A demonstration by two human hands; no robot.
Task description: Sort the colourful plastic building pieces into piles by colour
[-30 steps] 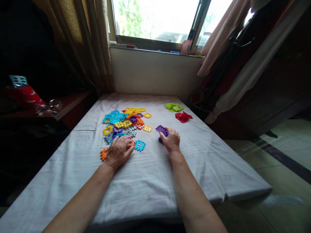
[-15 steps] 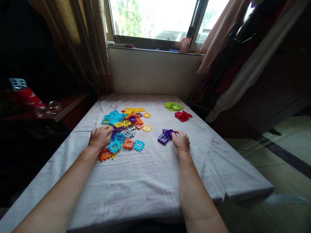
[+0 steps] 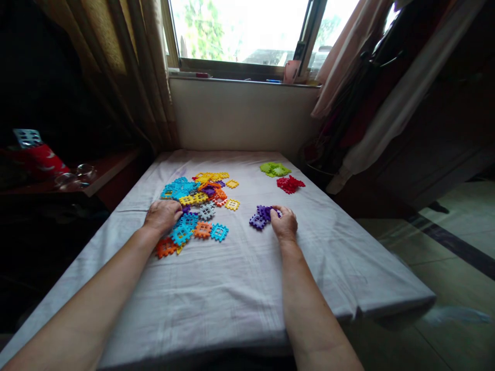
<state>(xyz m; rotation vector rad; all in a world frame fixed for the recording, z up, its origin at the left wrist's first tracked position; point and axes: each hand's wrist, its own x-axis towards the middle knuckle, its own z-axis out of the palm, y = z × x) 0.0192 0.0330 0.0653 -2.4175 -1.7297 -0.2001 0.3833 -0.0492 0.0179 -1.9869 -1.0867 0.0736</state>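
Note:
My left hand (image 3: 163, 215) is closed at the left side of a mixed pile of notched plastic building tiles, its fingertips on a purple tile (image 3: 186, 209) that they partly hide. Blue tiles (image 3: 181, 234), an orange tile (image 3: 202, 230) and a grey tile (image 3: 207, 210) lie close by. To the right, my right hand (image 3: 285, 224) pinches a purple tile (image 3: 275, 211) at the edge of a small purple group. Another purple tile (image 3: 257, 221) lies flat in that group, left of the fingers.
A lime-green heap (image 3: 275, 169) and a red heap (image 3: 290, 184) of tiles lie at the back right of the cloth-covered table (image 3: 232, 288). Yellow tiles (image 3: 212, 177) top the far side of the mixed pile. Glasses (image 3: 75, 178) rest on a side surface at left.
My left hand has moved slightly right, its fingers now over more of the purple tile. My right hand stays at the purple group, its fingers on a tile.

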